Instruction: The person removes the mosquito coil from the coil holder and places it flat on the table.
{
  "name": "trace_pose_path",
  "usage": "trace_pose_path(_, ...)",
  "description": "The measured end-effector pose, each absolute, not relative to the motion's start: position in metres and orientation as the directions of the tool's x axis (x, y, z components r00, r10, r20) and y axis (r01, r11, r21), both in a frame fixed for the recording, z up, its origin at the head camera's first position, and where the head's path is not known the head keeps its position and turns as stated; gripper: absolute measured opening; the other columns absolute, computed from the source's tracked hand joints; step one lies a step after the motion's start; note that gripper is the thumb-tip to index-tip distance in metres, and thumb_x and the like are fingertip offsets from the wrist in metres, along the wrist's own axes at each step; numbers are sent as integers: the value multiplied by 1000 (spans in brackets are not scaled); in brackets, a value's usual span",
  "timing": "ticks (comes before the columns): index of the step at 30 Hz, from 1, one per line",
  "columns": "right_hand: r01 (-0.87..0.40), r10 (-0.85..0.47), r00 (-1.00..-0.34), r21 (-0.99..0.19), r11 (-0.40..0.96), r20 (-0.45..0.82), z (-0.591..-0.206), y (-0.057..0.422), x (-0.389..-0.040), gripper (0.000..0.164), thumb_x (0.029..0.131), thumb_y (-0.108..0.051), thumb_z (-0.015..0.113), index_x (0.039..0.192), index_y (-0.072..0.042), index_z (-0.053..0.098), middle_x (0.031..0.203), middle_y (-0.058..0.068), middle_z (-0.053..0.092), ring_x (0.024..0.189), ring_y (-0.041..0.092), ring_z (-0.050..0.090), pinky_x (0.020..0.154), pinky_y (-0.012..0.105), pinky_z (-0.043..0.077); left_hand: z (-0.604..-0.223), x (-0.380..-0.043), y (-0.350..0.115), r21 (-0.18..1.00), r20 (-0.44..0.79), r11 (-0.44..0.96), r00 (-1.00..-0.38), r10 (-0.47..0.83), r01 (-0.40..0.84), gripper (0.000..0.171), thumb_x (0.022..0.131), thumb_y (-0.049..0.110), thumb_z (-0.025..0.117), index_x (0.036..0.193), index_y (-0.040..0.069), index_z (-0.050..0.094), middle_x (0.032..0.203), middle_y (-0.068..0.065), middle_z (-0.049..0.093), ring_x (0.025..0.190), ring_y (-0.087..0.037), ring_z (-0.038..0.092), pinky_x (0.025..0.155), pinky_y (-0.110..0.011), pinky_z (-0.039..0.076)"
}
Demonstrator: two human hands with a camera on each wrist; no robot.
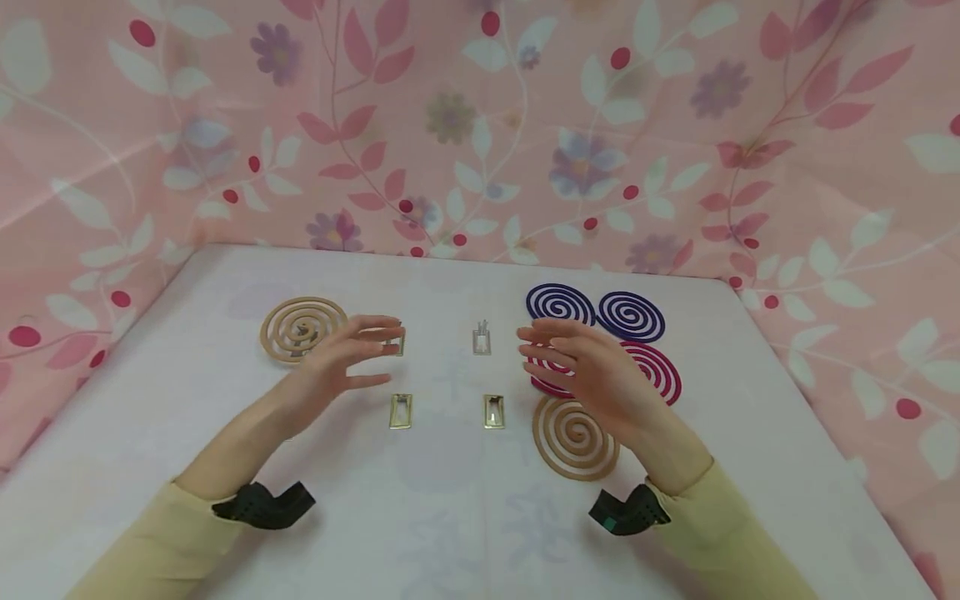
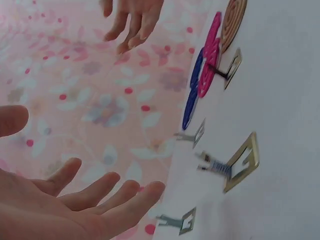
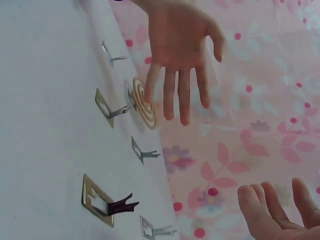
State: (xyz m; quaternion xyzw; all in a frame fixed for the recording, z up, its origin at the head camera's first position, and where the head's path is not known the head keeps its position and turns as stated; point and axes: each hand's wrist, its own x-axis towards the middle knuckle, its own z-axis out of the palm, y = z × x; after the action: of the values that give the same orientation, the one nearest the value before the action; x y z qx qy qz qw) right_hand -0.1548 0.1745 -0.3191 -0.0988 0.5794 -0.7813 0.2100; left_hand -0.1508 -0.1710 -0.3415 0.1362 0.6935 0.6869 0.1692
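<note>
My left hand hovers over the table's left side, fingers loosely extended and holding nothing. Just behind it a tan mosquito coil sits raised on a metal stand. My right hand, also holding nothing, hangs above the coils on the right and partly covers a pink coil. Several small metal coil stands lie between the hands, among them a brass one and a silver one. Their forked prongs stick up in the right wrist view. Left fingertips partly hide one stand.
On the right are two blue coils, a second pink coil and a tan coil nearest me. Floral cloth hangs behind the white table. In the right wrist view, another stand stands farther off.
</note>
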Motion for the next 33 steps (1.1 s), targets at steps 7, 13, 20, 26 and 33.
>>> trace_pose_path(7,251,-487,-870,-923,-291,-83,-311,144,-162,26,104,-15,47,125,-10,63,138,15,58,130,32,55,109,41,46,-330,-162,-215,1000,1,24,-919,394,11,32,105,24,43,133,16,56,134,4,63,126,-14,57,102,-30,50)
trace_pose_path(13,260,-488,-869,-916,-307,-83,-310,114,-170,26,103,-12,48,122,-9,64,137,18,57,130,35,55,111,44,44,-329,-165,-242,986,5,150,-902,432,77,41,109,33,32,139,13,52,138,2,59,127,-12,56,99,-22,49)
trace_pose_path(20,160,-348,-937,-938,-307,-46,-310,69,-175,32,100,-6,50,130,1,56,138,17,54,125,30,58,110,42,45,-329,-174,-274,981,-22,189,-953,302,37,35,108,31,42,135,14,54,129,8,65,118,-6,62,92,-19,52)
trace_pose_path(26,164,-299,-953,-918,-361,-52,-304,27,-177,37,97,-4,52,133,1,56,134,11,57,119,27,60,110,43,45,-339,-182,-305,992,-41,126,-984,173,-19,23,106,27,49,126,20,58,117,15,70,107,-1,65,86,-18,55)
trace_pose_path(33,211,-295,-952,-879,-428,-84,-301,-12,-180,37,95,-2,52,132,2,58,127,8,58,118,28,56,113,46,41,-350,-185,-331,997,-52,69,-987,154,-42,18,106,24,47,122,19,55,111,19,70,101,3,66,82,-15,55)
